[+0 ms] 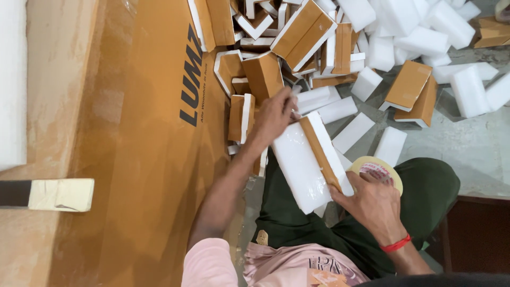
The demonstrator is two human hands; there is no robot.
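Nearest: right hand [372,203], red band at wrist, fingers curled on near end of white foam block [305,165], landmark, lying across lap. Brown cardboard strip [320,151] runs along block's right face. Tape roll [378,169] just right of block, touching right hand. Left hand [273,116] closed on block's far end, fingers wrapped over corner. Left of block: large brown carton [149,159]. Beyond block: heap of foam pieces [419,32] and cardboard-wrapped pieces [303,32] on floor.
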